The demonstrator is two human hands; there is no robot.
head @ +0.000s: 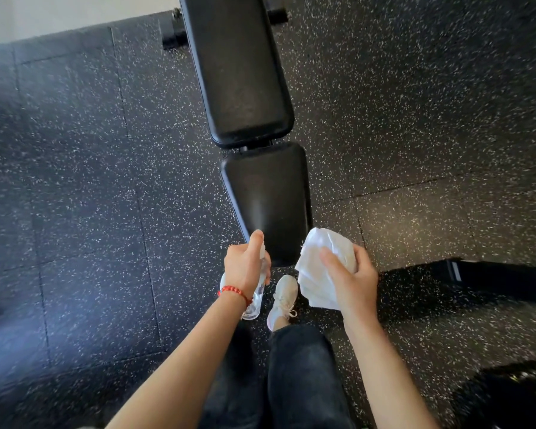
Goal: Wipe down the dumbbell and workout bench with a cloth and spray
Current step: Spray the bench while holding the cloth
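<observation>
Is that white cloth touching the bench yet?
Apart. The head view shows the cloth bunched in the right hand, raised beside the near end of the bench, with speckled floor showing between them.

Both forearms are bare, with no sleeves showing. A red beaded bracelet circles the wrist just behind the left hand. Below the right hand show dark trousers and a white laced sneaker.

Black rubber floor tiles flecked with white cover the room, seams visible between them. A pale wall meets the floor at top left.
</observation>
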